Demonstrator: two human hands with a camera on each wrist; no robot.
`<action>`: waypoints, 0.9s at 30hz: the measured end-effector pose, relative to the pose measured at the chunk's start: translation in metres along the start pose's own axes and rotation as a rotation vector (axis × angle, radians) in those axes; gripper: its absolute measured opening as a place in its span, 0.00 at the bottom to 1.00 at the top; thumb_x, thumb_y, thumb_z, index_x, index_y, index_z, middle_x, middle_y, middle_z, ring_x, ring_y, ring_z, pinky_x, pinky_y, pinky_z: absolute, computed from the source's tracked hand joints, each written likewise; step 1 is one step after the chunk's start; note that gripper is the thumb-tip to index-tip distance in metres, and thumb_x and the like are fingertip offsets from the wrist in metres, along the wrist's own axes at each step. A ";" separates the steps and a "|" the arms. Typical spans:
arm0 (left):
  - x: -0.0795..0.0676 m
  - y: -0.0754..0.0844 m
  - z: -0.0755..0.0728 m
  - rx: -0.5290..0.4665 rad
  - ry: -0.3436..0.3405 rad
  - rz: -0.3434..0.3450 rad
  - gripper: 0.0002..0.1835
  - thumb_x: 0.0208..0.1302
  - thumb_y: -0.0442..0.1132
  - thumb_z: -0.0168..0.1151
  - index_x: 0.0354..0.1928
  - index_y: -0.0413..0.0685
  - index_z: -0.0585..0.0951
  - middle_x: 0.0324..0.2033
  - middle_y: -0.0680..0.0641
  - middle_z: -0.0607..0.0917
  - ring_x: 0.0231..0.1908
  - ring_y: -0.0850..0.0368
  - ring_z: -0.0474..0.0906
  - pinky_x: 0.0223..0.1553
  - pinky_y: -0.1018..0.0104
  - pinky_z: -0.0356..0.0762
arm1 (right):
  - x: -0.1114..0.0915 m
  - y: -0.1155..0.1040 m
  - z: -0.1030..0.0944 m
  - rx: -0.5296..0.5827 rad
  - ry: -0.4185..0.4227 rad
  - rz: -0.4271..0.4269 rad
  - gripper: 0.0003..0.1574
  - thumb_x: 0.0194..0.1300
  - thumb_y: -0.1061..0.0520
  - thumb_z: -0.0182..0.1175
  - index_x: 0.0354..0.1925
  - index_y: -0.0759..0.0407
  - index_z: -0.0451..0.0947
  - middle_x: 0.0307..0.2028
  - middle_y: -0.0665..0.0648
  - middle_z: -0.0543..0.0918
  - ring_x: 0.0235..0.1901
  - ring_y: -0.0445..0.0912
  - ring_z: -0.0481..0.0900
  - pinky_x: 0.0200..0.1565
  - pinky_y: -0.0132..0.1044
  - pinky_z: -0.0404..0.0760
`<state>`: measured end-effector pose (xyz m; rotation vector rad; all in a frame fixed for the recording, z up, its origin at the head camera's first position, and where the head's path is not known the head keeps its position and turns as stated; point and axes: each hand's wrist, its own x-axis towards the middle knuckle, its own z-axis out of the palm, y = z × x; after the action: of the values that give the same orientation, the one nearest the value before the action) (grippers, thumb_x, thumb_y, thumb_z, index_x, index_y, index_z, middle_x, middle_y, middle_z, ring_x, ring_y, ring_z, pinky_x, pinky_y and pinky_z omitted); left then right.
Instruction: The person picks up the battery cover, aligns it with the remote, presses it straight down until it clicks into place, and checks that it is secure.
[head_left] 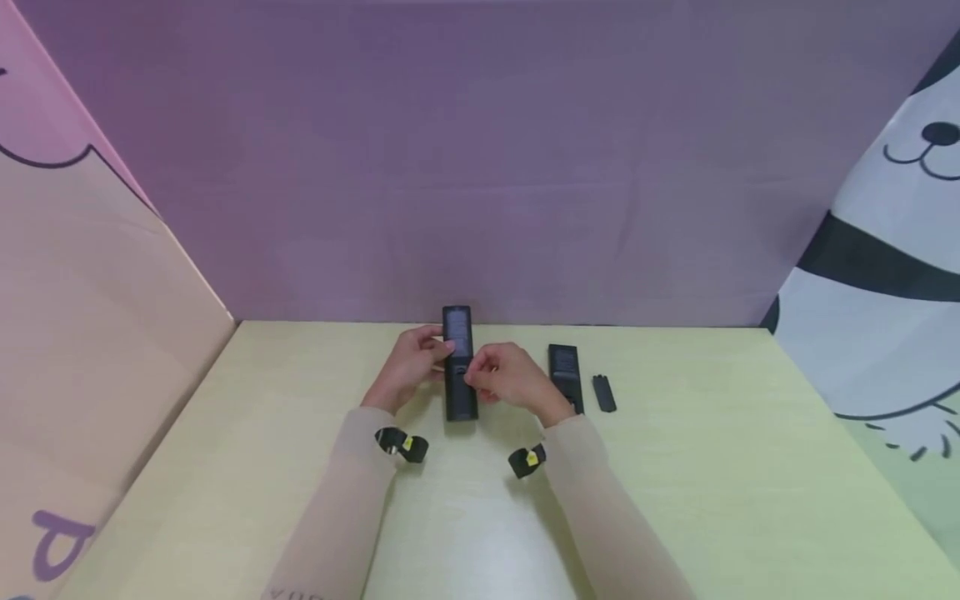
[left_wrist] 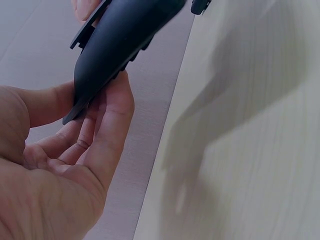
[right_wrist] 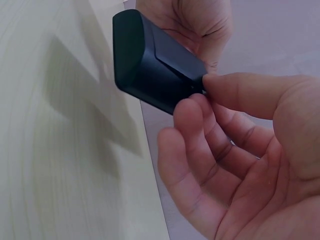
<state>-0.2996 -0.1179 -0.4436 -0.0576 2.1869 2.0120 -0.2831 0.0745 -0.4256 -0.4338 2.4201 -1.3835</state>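
A black remote control (head_left: 461, 396) is held up over the table with its labelled back towards the head camera. My left hand (head_left: 408, 365) grips its left edge, thumb on one side and curled fingers beneath, as the left wrist view shows. From the right, my right hand (head_left: 516, 377) pinches at the middle of the back with thumb and fingertips. In the left wrist view, the battery cover (left_wrist: 89, 29) stands tilted away from the remote's body at the right fingers. The right fingertips (right_wrist: 188, 114) hide part of its edge in the right wrist view.
To the right, a second black remote (head_left: 565, 367) lies back up on the pale wooden table (head_left: 720, 450), its lower end partly behind the right wrist. A loose battery cover (head_left: 603, 393) lies beside it. A purple panel (head_left: 480, 183) rises along the table's far edge.
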 end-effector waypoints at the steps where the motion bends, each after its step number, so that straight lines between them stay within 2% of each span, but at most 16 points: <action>1: 0.000 0.000 -0.001 0.005 0.000 -0.002 0.19 0.75 0.33 0.58 0.64 0.40 0.77 0.38 0.42 0.85 0.34 0.55 0.85 0.42 0.56 0.88 | 0.000 0.000 0.001 -0.001 -0.001 0.000 0.05 0.69 0.59 0.65 0.35 0.59 0.81 0.26 0.54 0.81 0.25 0.45 0.80 0.32 0.37 0.84; 10: -0.001 -0.001 -0.002 0.010 -0.004 0.007 0.19 0.75 0.33 0.58 0.65 0.40 0.77 0.41 0.41 0.86 0.35 0.55 0.85 0.43 0.57 0.88 | 0.001 0.003 0.000 0.008 0.009 0.007 0.07 0.69 0.57 0.66 0.38 0.59 0.78 0.31 0.55 0.81 0.27 0.48 0.83 0.33 0.40 0.86; 18: 0.001 0.000 0.002 0.001 -0.004 0.007 0.19 0.75 0.33 0.58 0.65 0.41 0.77 0.39 0.42 0.86 0.35 0.54 0.86 0.42 0.57 0.88 | -0.001 0.004 -0.002 0.045 0.031 0.060 0.17 0.68 0.55 0.67 0.48 0.59 0.72 0.40 0.59 0.81 0.32 0.49 0.84 0.37 0.45 0.88; 27: 0.002 -0.001 0.005 -0.006 0.001 0.003 0.18 0.74 0.33 0.59 0.64 0.41 0.78 0.37 0.43 0.85 0.34 0.55 0.85 0.41 0.56 0.87 | -0.001 0.004 -0.003 0.074 0.019 0.089 0.21 0.69 0.54 0.66 0.54 0.59 0.69 0.40 0.61 0.86 0.35 0.53 0.87 0.39 0.46 0.87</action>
<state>-0.3011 -0.1129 -0.4453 -0.0562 2.1833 2.0204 -0.2840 0.0795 -0.4276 -0.2922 2.3643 -1.4393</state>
